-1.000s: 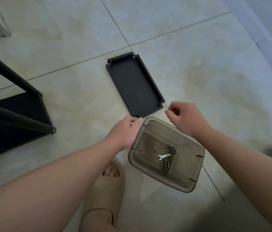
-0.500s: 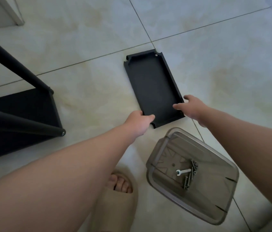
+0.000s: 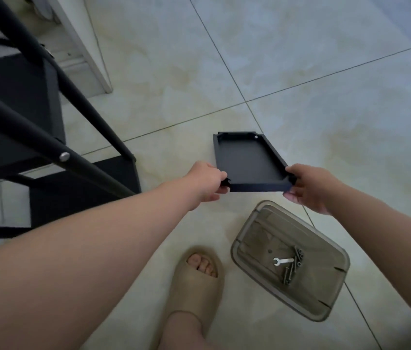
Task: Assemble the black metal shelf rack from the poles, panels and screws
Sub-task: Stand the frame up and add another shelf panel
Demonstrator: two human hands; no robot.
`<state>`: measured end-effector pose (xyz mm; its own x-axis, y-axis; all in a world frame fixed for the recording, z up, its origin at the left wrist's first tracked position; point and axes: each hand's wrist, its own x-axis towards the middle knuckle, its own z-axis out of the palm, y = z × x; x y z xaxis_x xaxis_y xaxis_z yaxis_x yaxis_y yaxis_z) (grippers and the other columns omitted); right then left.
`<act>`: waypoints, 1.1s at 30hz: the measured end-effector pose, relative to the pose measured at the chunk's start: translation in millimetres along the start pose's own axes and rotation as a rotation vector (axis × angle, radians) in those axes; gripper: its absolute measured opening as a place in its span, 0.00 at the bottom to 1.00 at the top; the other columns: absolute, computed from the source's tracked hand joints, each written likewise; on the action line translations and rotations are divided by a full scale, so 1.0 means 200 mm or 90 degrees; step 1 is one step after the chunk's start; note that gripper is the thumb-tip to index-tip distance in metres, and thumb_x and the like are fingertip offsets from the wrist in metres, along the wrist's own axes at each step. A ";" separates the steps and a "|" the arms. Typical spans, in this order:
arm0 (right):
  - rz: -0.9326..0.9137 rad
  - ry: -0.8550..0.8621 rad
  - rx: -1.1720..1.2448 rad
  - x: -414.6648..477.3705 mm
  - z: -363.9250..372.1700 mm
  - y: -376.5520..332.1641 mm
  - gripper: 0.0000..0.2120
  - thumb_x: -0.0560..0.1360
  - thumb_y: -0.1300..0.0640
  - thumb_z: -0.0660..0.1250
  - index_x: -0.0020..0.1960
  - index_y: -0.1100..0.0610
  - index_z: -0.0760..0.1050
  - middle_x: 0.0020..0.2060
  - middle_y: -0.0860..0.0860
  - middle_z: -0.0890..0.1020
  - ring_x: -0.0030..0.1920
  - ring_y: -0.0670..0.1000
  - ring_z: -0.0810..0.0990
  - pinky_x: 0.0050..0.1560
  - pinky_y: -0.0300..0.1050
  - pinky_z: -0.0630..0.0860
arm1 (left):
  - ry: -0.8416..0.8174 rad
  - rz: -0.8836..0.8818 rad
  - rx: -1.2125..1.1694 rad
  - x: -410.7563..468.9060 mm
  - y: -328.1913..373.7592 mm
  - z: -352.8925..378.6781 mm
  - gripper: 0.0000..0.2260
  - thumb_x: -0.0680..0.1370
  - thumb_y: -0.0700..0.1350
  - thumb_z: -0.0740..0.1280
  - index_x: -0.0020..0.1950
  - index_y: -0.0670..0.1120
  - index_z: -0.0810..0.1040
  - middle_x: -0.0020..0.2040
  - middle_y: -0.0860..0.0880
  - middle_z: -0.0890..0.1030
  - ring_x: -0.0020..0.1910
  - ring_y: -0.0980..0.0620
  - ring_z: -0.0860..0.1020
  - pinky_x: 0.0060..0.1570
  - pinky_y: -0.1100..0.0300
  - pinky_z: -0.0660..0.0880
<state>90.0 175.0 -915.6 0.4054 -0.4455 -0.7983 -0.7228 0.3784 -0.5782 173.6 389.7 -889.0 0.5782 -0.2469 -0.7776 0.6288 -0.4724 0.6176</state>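
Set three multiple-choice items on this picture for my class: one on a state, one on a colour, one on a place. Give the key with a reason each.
1. The panel is: A lying untouched; B gripped by the left hand and right hand; C held by one hand.
2. The panel's colour: A black; B white; C brown.
3. The wrench lies: A on the panel; B in the right hand; C in the tub, beside the screws.
Key: 1 B, fingers curl round both near corners. 2 A, black all over. 3 C, it rests on the tub's bottom.
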 end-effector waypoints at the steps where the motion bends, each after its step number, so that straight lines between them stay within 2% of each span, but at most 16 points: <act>1: 0.007 -0.022 0.038 -0.04 -0.01 -0.01 0.07 0.81 0.58 0.65 0.46 0.59 0.71 0.41 0.56 0.74 0.37 0.54 0.75 0.38 0.48 0.76 | -0.003 -0.002 0.001 -0.05 0.02 -0.01 0.04 0.83 0.41 0.63 0.49 0.47 0.71 0.44 0.47 0.80 0.34 0.53 0.82 0.42 0.57 0.79; 6: 0.031 -0.156 0.148 -0.30 -0.13 -0.04 0.04 0.79 0.58 0.61 0.50 0.59 0.69 0.43 0.56 0.75 0.39 0.54 0.79 0.42 0.50 0.77 | -0.003 -0.002 0.007 -0.34 0.09 0.00 0.05 0.82 0.39 0.63 0.48 0.46 0.71 0.43 0.46 0.81 0.35 0.52 0.82 0.41 0.58 0.79; 10: -0.002 -0.208 0.174 -0.51 -0.21 -0.09 0.08 0.79 0.56 0.62 0.55 0.59 0.70 0.39 0.54 0.77 0.37 0.53 0.78 0.43 0.48 0.77 | -0.004 0.042 0.010 -0.58 0.15 -0.03 0.04 0.82 0.39 0.64 0.49 0.46 0.71 0.43 0.47 0.81 0.38 0.50 0.82 0.42 0.57 0.80; 12: -0.025 -0.215 0.154 -0.65 -0.22 -0.13 0.08 0.80 0.54 0.64 0.55 0.57 0.70 0.37 0.53 0.77 0.35 0.52 0.77 0.40 0.46 0.79 | -0.004 0.063 0.014 -0.72 0.19 -0.07 0.04 0.82 0.40 0.64 0.49 0.46 0.71 0.42 0.47 0.81 0.39 0.49 0.82 0.45 0.55 0.80; 15: -0.069 -0.221 0.115 -0.88 -0.22 -0.20 0.05 0.80 0.54 0.64 0.50 0.56 0.72 0.35 0.53 0.75 0.32 0.51 0.75 0.32 0.42 0.80 | -0.021 0.084 0.045 -0.98 0.25 -0.15 0.05 0.83 0.40 0.62 0.47 0.45 0.70 0.40 0.47 0.82 0.37 0.50 0.81 0.41 0.57 0.78; 17: -0.107 -0.223 0.114 -1.06 -0.22 -0.24 0.05 0.80 0.55 0.64 0.47 0.56 0.72 0.33 0.52 0.74 0.31 0.51 0.73 0.31 0.41 0.79 | -0.032 0.103 0.088 -1.16 0.29 -0.21 0.06 0.84 0.41 0.61 0.47 0.45 0.71 0.40 0.46 0.83 0.38 0.50 0.82 0.42 0.57 0.77; 20: -0.172 -0.211 0.134 -1.33 -0.22 -0.31 0.06 0.79 0.56 0.64 0.45 0.56 0.71 0.32 0.52 0.74 0.30 0.51 0.73 0.31 0.42 0.78 | -0.023 0.163 0.176 -1.42 0.36 -0.29 0.05 0.84 0.45 0.61 0.49 0.46 0.73 0.41 0.47 0.84 0.40 0.50 0.82 0.43 0.57 0.77; 23: -0.240 -0.198 0.147 -1.60 -0.21 -0.39 0.07 0.78 0.56 0.65 0.43 0.55 0.71 0.30 0.52 0.74 0.28 0.51 0.74 0.31 0.41 0.76 | 0.008 0.248 0.287 -1.66 0.43 -0.37 0.07 0.83 0.50 0.61 0.51 0.47 0.74 0.48 0.48 0.86 0.44 0.51 0.83 0.47 0.55 0.79; 26: -0.308 -0.192 0.151 -1.86 -0.20 -0.48 0.09 0.78 0.56 0.66 0.41 0.56 0.71 0.29 0.51 0.74 0.27 0.50 0.74 0.32 0.42 0.76 | 0.020 0.311 0.359 -1.89 0.49 -0.45 0.17 0.81 0.60 0.61 0.63 0.50 0.72 0.55 0.49 0.82 0.49 0.51 0.83 0.49 0.54 0.79; 28: -0.349 -0.186 0.151 -2.02 -0.16 -0.55 0.09 0.78 0.56 0.66 0.41 0.56 0.71 0.28 0.50 0.74 0.27 0.50 0.74 0.33 0.43 0.76 | 0.038 0.371 0.475 -2.05 0.53 -0.53 0.24 0.78 0.65 0.63 0.67 0.52 0.70 0.59 0.52 0.79 0.52 0.52 0.81 0.53 0.55 0.78; 30: -0.381 -0.192 0.148 -2.18 -0.08 -0.61 0.09 0.79 0.56 0.66 0.41 0.56 0.71 0.28 0.50 0.74 0.27 0.50 0.73 0.34 0.44 0.76 | 0.103 0.440 0.637 -2.18 0.55 -0.63 0.27 0.76 0.64 0.66 0.70 0.52 0.69 0.62 0.53 0.76 0.56 0.52 0.77 0.55 0.56 0.73; 33: -0.422 -0.215 0.139 -2.40 0.07 -0.68 0.09 0.79 0.55 0.66 0.42 0.56 0.71 0.30 0.51 0.74 0.29 0.51 0.72 0.35 0.44 0.76 | 0.265 0.529 0.790 -2.32 0.55 -0.75 0.25 0.75 0.61 0.69 0.67 0.51 0.69 0.60 0.52 0.73 0.56 0.48 0.74 0.55 0.51 0.74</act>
<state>1.3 348.4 -455.5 0.8886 -0.3762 -0.2624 -0.1579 0.2863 -0.9450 52.0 579.0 -443.6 0.7647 -0.6415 -0.0606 -0.6205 -0.7586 0.1987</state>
